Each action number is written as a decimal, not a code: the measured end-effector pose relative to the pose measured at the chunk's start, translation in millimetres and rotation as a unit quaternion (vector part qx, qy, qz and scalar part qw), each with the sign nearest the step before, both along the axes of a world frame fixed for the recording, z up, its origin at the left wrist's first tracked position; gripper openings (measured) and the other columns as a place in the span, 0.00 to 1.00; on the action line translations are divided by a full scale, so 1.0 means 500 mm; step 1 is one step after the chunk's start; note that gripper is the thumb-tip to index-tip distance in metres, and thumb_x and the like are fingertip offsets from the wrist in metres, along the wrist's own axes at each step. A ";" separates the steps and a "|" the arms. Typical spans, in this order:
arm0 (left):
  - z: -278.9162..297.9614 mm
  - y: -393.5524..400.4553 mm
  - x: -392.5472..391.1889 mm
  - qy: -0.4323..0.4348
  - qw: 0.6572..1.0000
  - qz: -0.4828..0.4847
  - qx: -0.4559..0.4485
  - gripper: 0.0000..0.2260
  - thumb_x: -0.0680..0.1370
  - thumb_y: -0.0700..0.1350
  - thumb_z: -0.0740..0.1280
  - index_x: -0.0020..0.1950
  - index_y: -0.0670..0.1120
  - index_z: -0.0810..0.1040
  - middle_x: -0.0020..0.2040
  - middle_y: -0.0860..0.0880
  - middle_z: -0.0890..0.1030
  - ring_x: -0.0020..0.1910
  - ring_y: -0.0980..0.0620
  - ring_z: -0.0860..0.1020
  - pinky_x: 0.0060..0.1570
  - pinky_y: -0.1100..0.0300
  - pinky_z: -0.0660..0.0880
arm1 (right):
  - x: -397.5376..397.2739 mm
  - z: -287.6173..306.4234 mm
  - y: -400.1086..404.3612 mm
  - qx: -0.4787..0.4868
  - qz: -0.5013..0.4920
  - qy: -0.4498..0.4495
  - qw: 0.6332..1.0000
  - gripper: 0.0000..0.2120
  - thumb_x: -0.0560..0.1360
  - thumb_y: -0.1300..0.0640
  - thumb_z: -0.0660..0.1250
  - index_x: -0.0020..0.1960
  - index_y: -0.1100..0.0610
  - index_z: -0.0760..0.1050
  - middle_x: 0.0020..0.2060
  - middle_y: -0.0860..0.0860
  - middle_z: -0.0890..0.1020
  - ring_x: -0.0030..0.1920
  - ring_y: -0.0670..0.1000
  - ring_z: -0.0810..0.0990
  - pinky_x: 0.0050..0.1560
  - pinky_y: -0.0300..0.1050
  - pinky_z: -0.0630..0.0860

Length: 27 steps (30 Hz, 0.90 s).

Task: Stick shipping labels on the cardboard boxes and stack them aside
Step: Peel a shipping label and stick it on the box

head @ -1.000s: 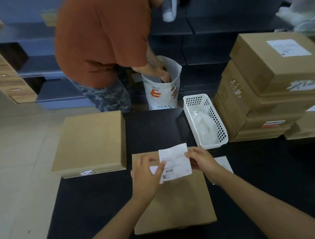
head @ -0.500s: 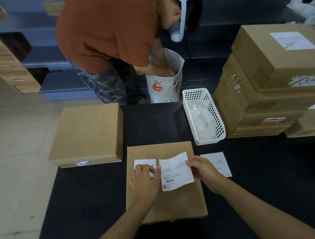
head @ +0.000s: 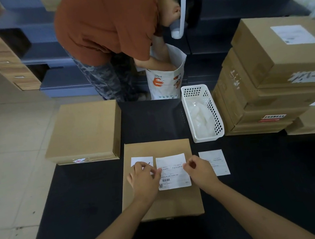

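1. Cardboard lay flat before me on the black table mat [head: 257, 176]: the cardboard box [head: 162, 203] I was working on, with the shipping label [head: 172, 171] lying on its top.
2. My left hand [head: 143, 177] pinched the label's nine o'clock edge with curled fingers; my right hand [head: 200, 170] pinched its three o'clock edge the same way.
3. Under my left hand a small white sticker [head: 141, 161] showed on the box, partly covered by my knuckles.
4. At three o'clock of the box, another label sheet [head: 215, 162] lay on the mat, its near corner hidden by my right hand.
5. At ten o'clock sat a plain box [head: 83, 130], apart from mine.
6. At one o'clock stood a white perforated basket [head: 213, 113] holding crumpled clear plastic; what the plastic was I could not tell.
7. At two o'clock rose a stack of labelled boxes [head: 270, 79], cut off by the frame's edge.
8. At twelve o'clock, beyond the table, a person in a rust shirt [head: 110, 20] bent over a white printed bag [head: 165, 79], both arms inside it, hands hidden.
9. Print on the labels was too small to read.
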<state>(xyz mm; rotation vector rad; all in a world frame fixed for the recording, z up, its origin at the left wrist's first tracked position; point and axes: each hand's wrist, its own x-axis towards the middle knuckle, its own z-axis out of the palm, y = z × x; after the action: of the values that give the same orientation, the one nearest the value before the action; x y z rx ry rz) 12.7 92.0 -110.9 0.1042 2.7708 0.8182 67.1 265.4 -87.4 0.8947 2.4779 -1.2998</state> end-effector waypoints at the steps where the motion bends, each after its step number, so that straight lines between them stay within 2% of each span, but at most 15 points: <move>1: 0.000 0.000 0.000 0.003 1.000 -0.007 -0.011 0.11 0.77 0.57 0.64 0.47 0.51 0.79 0.60 0.55 0.70 0.62 0.55 0.66 0.63 0.59 0.54 | 0.001 -0.004 -0.003 0.028 0.009 -0.005 1.000 0.07 0.78 0.52 0.64 0.43 0.53 0.73 0.39 0.49 0.79 0.41 0.47 0.78 0.40 0.39 0.73; 5: -0.004 -0.002 -0.002 0.019 0.999 -0.035 -0.037 0.12 0.77 0.58 0.64 0.49 0.52 0.80 0.60 0.55 0.70 0.62 0.55 0.65 0.64 0.59 0.55 | 0.002 -0.016 -0.011 0.088 0.015 -0.012 0.996 0.08 0.77 0.51 0.64 0.41 0.53 0.72 0.39 0.48 0.78 0.39 0.46 0.76 0.38 0.38 0.73; 11: -0.003 -0.006 0.000 0.035 0.995 -0.056 -0.071 0.12 0.77 0.59 0.63 0.47 0.53 0.80 0.59 0.55 0.70 0.62 0.54 0.64 0.67 0.56 0.55 | 0.009 -0.026 -0.013 0.106 0.029 -0.011 0.994 0.08 0.78 0.51 0.64 0.41 0.52 0.72 0.42 0.47 0.75 0.40 0.46 0.75 0.37 0.35 0.70; 15: -0.002 -0.006 -0.003 0.041 0.991 -0.075 -0.099 0.13 0.78 0.60 0.62 0.48 0.53 0.80 0.59 0.55 0.69 0.63 0.54 0.64 0.67 0.56 0.54 | 0.008 -0.032 -0.016 0.133 0.044 -0.003 0.990 0.08 0.77 0.51 0.63 0.41 0.52 0.71 0.42 0.47 0.74 0.41 0.46 0.74 0.43 0.41 0.76; 19: -0.005 -0.006 -0.003 0.043 0.989 -0.086 -0.109 0.13 0.78 0.60 0.61 0.48 0.53 0.81 0.60 0.54 0.69 0.63 0.54 0.64 0.68 0.55 0.55 | 0.006 -0.036 -0.016 0.176 0.082 -0.006 0.981 0.08 0.78 0.51 0.61 0.42 0.53 0.70 0.43 0.48 0.73 0.43 0.47 0.73 0.45 0.44 0.76; 22: -0.003 -0.006 -0.003 0.049 0.987 -0.093 -0.124 0.14 0.78 0.60 0.60 0.49 0.53 0.80 0.60 0.54 0.69 0.63 0.54 0.64 0.68 0.55 0.55 | 0.002 -0.039 -0.021 0.229 0.133 -0.020 0.964 0.08 0.79 0.51 0.58 0.49 0.55 0.71 0.48 0.50 0.74 0.48 0.48 0.72 0.51 0.46 0.75; 25: -0.003 -0.011 -0.007 0.062 0.979 -0.113 -0.160 0.16 0.78 0.61 0.58 0.52 0.53 0.78 0.61 0.54 0.69 0.63 0.53 0.65 0.68 0.54 0.55 | -0.001 -0.035 -0.027 0.320 0.187 -0.051 0.927 0.15 0.80 0.49 0.53 0.60 0.57 0.68 0.55 0.53 0.72 0.54 0.51 0.70 0.55 0.44 0.72; 27: -0.002 -0.014 -0.006 0.077 0.978 -0.116 -0.153 0.15 0.77 0.60 0.62 0.54 0.51 0.78 0.61 0.52 0.70 0.63 0.51 0.68 0.68 0.52 0.58 | 0.001 -0.031 -0.033 0.362 0.175 -0.062 0.913 0.16 0.80 0.47 0.53 0.60 0.57 0.68 0.55 0.54 0.72 0.55 0.52 0.71 0.56 0.46 0.70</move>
<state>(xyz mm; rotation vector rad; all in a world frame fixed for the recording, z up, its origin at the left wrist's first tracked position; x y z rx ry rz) 9.8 85.2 -112.1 0.4410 2.9148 0.3331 67.9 249.2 -103.1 0.5695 2.8540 -0.1792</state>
